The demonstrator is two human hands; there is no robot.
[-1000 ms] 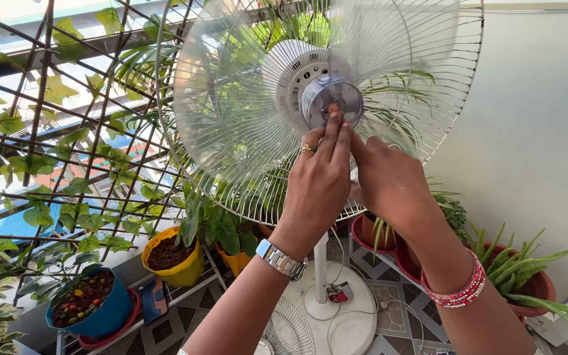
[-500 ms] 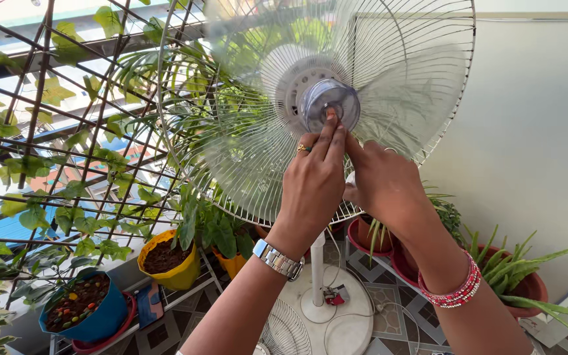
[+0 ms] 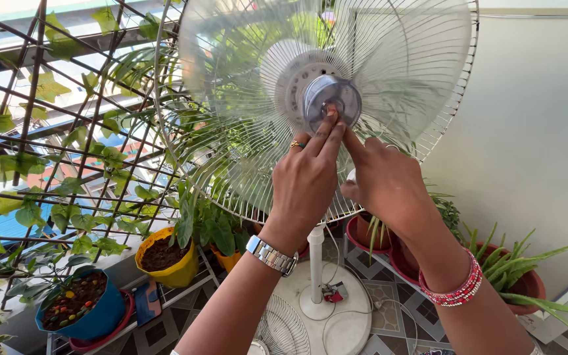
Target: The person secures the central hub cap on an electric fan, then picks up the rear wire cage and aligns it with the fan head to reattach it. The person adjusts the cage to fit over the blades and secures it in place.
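Note:
A white pedestal fan stands before me with its front grille off; its clear blades [image 3: 396, 72] show against the rear wire guard [image 3: 192, 164]. At the centre sits a translucent hub cap [image 3: 332, 100]. My left hand [image 3: 307, 181], with a ring and a metal watch, has its fingertips pressed on the hub cap. My right hand [image 3: 386, 181], wearing red bead bracelets, touches the hub's lower edge with its fingers.
The fan's pole and round white base [image 3: 327, 306] stand on a tiled floor, with a detached wire grille [image 3: 284, 329] lying beside it. Yellow [image 3: 165, 260], blue [image 3: 77, 309] and red-brown [image 3: 527, 283] plant pots surround it. A leafy metal lattice [image 3: 47, 144] is left, a pale wall [image 3: 540, 131] right.
The view has shifted so the fan sits further right and higher. Both hands stay at the hub, the left fingertips now higher on the cap.

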